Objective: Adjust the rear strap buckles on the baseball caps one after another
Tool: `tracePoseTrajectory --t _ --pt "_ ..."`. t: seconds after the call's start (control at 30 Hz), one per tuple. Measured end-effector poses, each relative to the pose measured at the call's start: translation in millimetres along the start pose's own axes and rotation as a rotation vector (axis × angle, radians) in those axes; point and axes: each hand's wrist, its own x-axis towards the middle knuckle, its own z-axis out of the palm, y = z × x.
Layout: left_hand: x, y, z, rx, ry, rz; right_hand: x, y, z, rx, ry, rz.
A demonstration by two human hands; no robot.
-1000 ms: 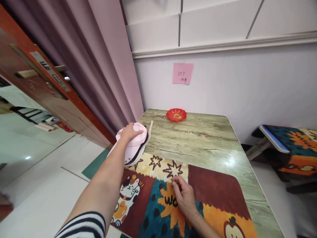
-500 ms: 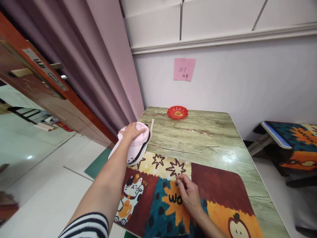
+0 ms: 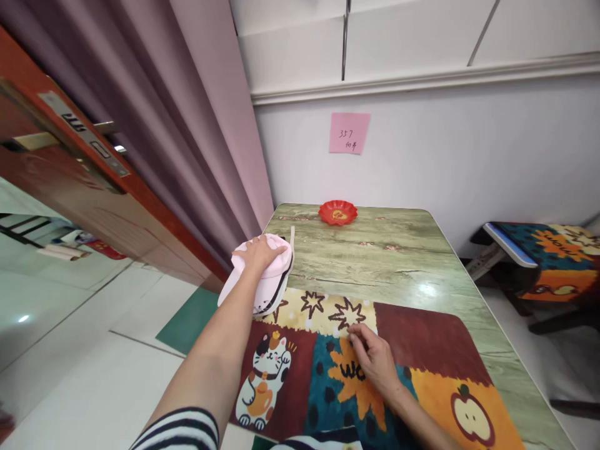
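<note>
At the table's left edge lies a pink cap, stacked over a black one and a whitish one whose edges show beneath. My left hand rests on the pink crown with fingers and thumb spread. A pale strap sticks up beside the stack. Lower right of the caps, my right hand is over the colourful patterned mat, its fingers curled and thumb near the index fingertip. I see nothing between them. The striped sleeve of my left arm shows at the bottom.
A red scalloped dish stands at the back of the wood-patterned table. A pink note is on the wall. Left are a curtain and an open door; a second mat-covered surface is at right.
The view has shifted slightly, so the caps, mat and both hands appear a little further right. My left hand stays on the pink cap; my right keeps its curled shape.
</note>
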Motion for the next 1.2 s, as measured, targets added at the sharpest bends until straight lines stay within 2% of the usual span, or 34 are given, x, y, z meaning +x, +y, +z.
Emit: tracePoseTrajectory --t 0.13,0.23,0.33,0.43,0.53,0.6,0.73,0.83,0.93,1.2 --pt "-7 0 5.2 -0.004 0.036 0.020 -1 1 2 -0.043 0.020 -0.010" --pt "-12 2 -0.1 -0.068 0.046 0.017 -2 1 2 -0.064 0.030 -0.007" --pt "-18 -1 -14.9 -0.213 0.111 0.016 -3 1 2 -0.072 0.034 0.003" --pt "-30 -10 -36.4 -0.337 0.240 0.059 -4 1 1 -0.074 0.034 0.005" --pt "-53 -20 -54.9 -0.306 0.366 0.114 -4 0 0 -0.069 0.030 0.010" --pt "-70 -23 -59.7 -0.233 0.371 0.143 -3 0 0 -0.068 0.027 0.009" --pt "-90 -19 -48.0 -0.126 0.255 0.147 -2 0 0 -0.068 0.040 -0.019" --pt "-90 -15 -30.2 -0.141 0.218 0.118 -3 1 0 -0.064 0.046 -0.028" --pt "-83 -15 -16.7 -0.173 0.232 0.087 -3 1 0 -0.071 0.045 -0.023" --pt "-73 -22 -10.8 -0.221 0.187 0.054 -1 -2 2 -0.114 0.047 -0.035"
